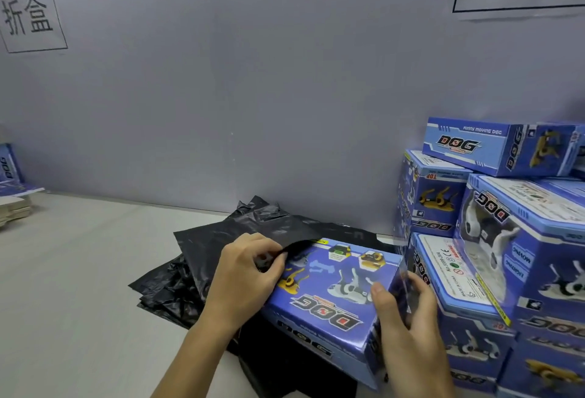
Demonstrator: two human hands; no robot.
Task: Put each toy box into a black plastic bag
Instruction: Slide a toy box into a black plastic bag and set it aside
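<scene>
Blue printed cartons, the stack (493, 239), fill the right side against the grey wall. On the table lies a heap of thin, crinkled black bags (196, 255). The box (335, 283), glossy card, rests on them, long axis running left-right, its left end at the bag mouth. Left hand (243, 274) pinches the film's edge over that corner; right hand (408, 309) grips the opposite end, likely ready to push leftward.

Lay on the surface (79, 271) near its back edge: pile of bags (202, 258), against the wall (253, 97). Rested partly on that pile: toy box (332, 287). Stood stacked at the right edge, just beside it: more boxes (506, 223). Sat at the far left edge: flat cartons (14, 204).
</scene>
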